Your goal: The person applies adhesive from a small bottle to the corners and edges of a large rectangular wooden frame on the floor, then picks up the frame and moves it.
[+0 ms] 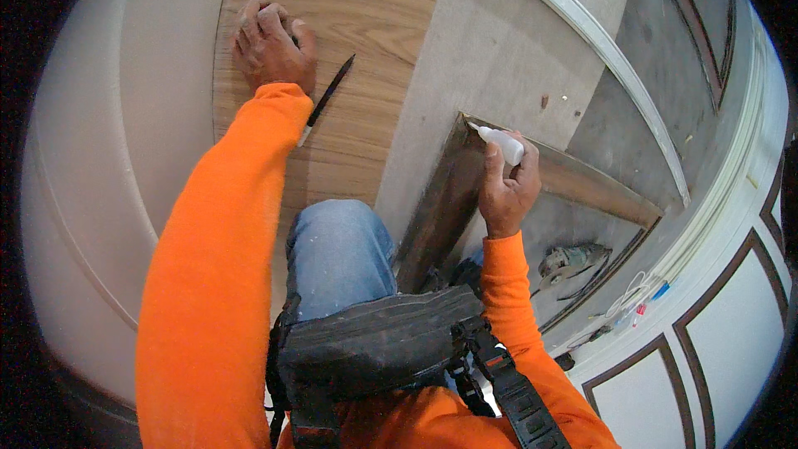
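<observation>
Your right hand point(511, 195) is clamped on a small white squeeze bottle point(504, 146), pinched between thumb and fingers ahead of the palm. The bottle sits over the corner of a brown wooden frame point(582, 179), where one length runs away to the right and the other runs back toward your denim-covered knee point(341, 241). What matters most is how the bottle meets that corner: its long axis slants across your grip, base to the right and nearer you, tapered nozzle point(475, 127) to the left and farther off. The nozzle therefore points left and slightly away from you, its tip right at the corner; you cannot tell from this view whether it touches the wood.

Your right hand is much the nearer one. Your left hand point(274, 50) is well apart, up to the left, resting palm down on a wood-grain board point(357, 0) with its fingers loosely curled; whether anything lies beneath it, you cannot tell. Just beside your left cuff point(287, 98) lies a black pen point(331, 96), its long axis slanting from near your sleeve up to the right. An angle grinder point(572, 261) lies to the right of your right forearm.
</observation>
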Motion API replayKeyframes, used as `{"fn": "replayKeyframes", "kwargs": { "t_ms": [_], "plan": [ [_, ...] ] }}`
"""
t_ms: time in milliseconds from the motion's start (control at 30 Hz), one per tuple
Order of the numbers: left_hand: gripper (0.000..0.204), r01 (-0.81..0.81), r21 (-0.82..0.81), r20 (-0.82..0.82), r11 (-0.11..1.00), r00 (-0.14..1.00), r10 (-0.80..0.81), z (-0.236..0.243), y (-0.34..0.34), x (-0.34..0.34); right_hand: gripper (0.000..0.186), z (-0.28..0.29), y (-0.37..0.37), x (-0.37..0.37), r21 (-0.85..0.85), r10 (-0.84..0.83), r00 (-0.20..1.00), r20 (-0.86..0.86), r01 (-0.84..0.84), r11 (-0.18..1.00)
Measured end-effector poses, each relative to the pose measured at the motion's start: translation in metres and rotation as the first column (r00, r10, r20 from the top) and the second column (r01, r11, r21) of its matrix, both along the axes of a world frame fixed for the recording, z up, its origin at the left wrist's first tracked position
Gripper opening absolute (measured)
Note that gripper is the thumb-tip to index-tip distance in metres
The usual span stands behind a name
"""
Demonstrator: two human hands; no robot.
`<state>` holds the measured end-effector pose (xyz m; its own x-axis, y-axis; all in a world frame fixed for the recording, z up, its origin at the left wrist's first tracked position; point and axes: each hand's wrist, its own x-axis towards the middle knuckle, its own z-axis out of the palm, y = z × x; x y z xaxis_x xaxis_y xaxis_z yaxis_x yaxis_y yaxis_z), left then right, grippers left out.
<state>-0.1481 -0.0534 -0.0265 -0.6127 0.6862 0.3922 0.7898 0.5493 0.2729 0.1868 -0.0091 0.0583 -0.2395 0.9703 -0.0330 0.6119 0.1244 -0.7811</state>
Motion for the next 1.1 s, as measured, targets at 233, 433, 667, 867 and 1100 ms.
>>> {"fn": "replayKeyframes", "kwargs": {
  "t_ms": [233,433,667,867,1100],
  "plan": [
    [0.025,0.019,0.002,-0.029,1.0,0.999,-0.019,0.001,0.0,-0.001,0.024,0.001,0.002,-0.001,-0.026,0.009,1.0,0.016,-0.009,1.0],
    [0.026,0.017,-0.008,-0.039,1.0,0.999,-0.017,0.003,0.0,-0.001,0.023,0.008,0.005,-0.008,0.031,0.049,0.997,0.055,-0.051,0.998],
    [0.026,-0.014,-0.036,-0.034,0.999,0.999,0.013,0.004,0.0,0.001,0.024,0.003,0.003,-0.005,-0.014,0.013,0.997,0.078,-0.012,1.0],
    [0.028,0.012,-0.004,-0.045,1.0,0.999,-0.012,0.003,0.0,0.0,0.024,0.005,0.004,-0.008,-0.017,0.01,0.997,0.076,-0.009,1.0],
    [0.028,0.013,0.003,-0.034,1.0,0.999,-0.013,0.007,0.0,0.0,0.025,0.003,0.004,-0.01,0.005,0.004,0.997,0.082,-0.004,1.0]
  ]
}}
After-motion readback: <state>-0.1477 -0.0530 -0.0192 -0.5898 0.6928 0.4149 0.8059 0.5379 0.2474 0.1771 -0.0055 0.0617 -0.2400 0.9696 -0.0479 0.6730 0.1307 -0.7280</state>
